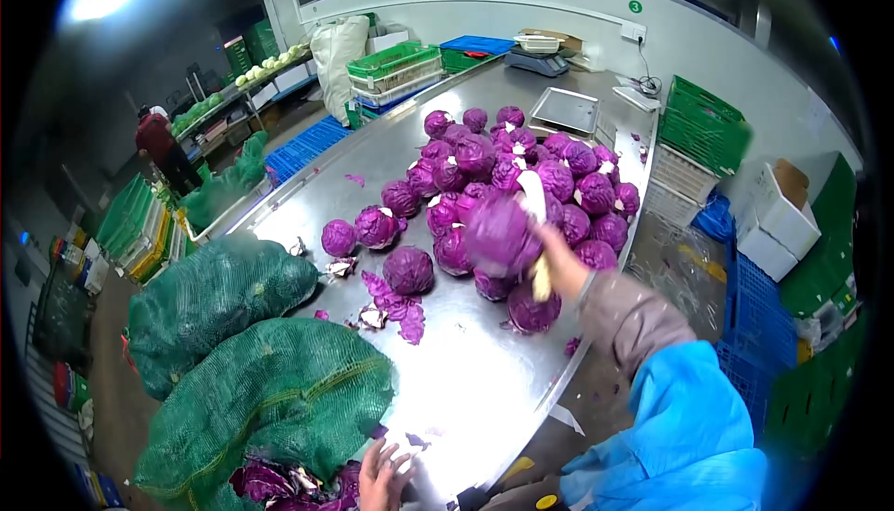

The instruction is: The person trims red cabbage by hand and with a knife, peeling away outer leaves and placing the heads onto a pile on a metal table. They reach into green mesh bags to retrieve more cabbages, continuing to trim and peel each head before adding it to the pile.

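My right hand, blurred by motion, is closed over the table around a knife with a whitish blade and a yellowish handle. A blurred red cabbage is in the same grip, against the fingers. Behind and around it lies a heap of red cabbages. My left hand is low at the table's near edge, fingers apart and holding nothing. Beside it, loose purple leaves lie at a green mesh sack. A second full mesh sack rests behind that one.
Trimmed leaves and cut stem pieces lie on the steel table. At its far end are a metal tray and a scale. Green crates stand along the right side. Another person stands at the far left.
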